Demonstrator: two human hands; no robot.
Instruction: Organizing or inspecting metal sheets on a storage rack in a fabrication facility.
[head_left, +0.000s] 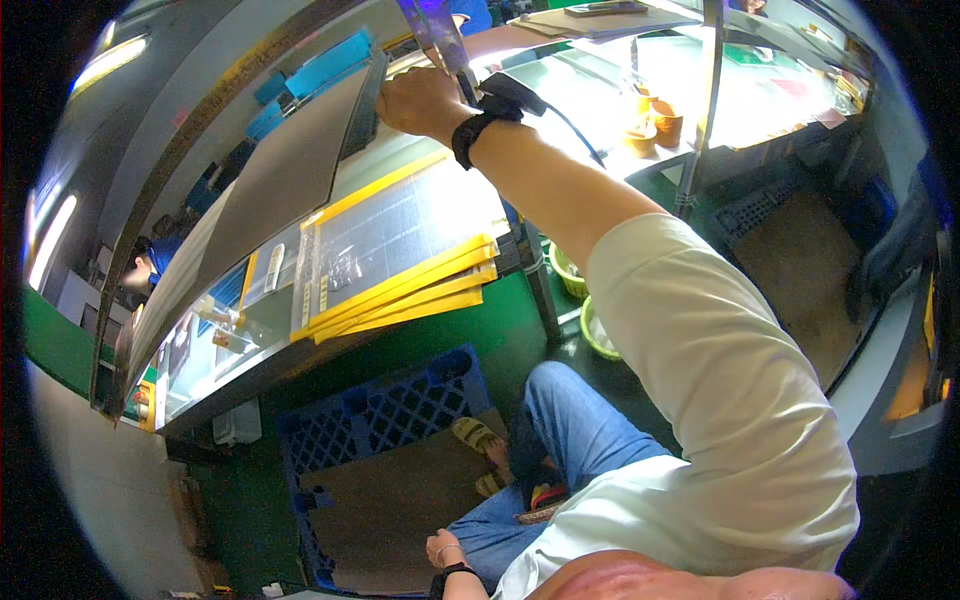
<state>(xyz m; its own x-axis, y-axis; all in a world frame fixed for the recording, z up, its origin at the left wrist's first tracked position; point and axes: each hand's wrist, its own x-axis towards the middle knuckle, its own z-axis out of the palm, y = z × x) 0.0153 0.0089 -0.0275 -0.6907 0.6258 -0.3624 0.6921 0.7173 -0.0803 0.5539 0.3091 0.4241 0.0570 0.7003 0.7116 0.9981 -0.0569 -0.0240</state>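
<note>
My right arm reaches far forward over the lit table. My right hand is closed in a fist at the dark edge of a large grey panel, which slants up on the left; what the fingers grip is hidden. Just above it a clear, purplish piece stands. A black strap with a small black device is around that wrist. My left hand rests low beside my thigh, its fingers curled, with nothing visible in them. Several yellow-edged transparent sheets lie stacked on the table near the panel.
Orange rolls stand on the bright tabletop to the right, past a metal post. Bottles are at the table's left. A blue plastic pallet and green baskets are below. Another person is at far left.
</note>
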